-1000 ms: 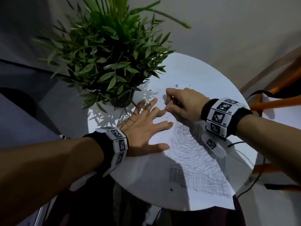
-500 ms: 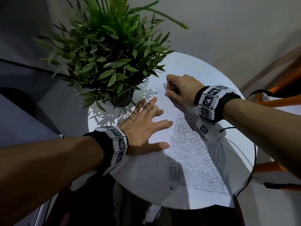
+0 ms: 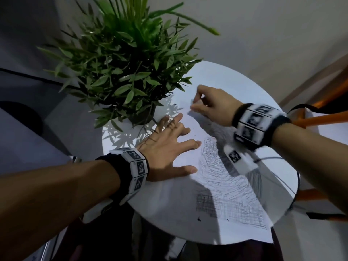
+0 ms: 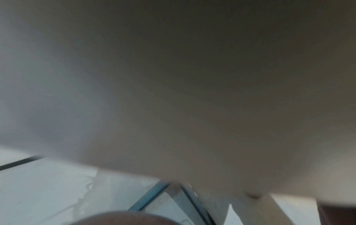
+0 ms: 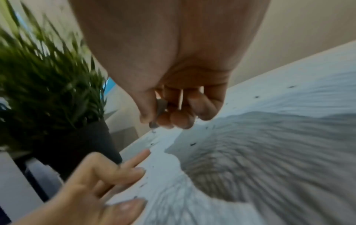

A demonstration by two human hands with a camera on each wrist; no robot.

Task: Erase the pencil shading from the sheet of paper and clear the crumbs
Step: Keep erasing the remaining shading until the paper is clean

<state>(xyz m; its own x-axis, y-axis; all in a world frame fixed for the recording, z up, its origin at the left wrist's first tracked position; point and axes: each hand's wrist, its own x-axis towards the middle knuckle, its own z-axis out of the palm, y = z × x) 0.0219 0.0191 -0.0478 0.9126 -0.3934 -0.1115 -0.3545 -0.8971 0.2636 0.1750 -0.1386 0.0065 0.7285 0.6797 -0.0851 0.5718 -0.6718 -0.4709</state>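
A white sheet of paper (image 3: 180, 200) lies on the round white table (image 3: 235, 81). Grey pencil shading (image 3: 226, 185) covers the sheet's right half, also seen as shading (image 5: 269, 159) in the right wrist view. My left hand (image 3: 169, 151) presses flat on the sheet's left part, fingers spread; the same left hand (image 5: 100, 182) shows low in the right wrist view. My right hand (image 3: 199, 104) sits near the sheet's far edge, its fingers curled. In the right wrist view the right hand (image 5: 161, 121) pinches a small grey eraser (image 5: 161, 108). Dark crumbs (image 3: 198, 219) and more crumbs (image 5: 192, 144) dot the paper.
A leafy green plant (image 3: 122, 63) in a black pot (image 5: 77, 149) stands on the table's far left, close to my left fingertips. Orange chair parts (image 3: 320, 119) are to the right of the table. A thin cable (image 3: 273, 159) crosses the table's right side. The left wrist view is a grey blur.
My right hand has slid away from me, from beside the left fingertips up to the sheet's far edge. The left hand has stayed flat in place.
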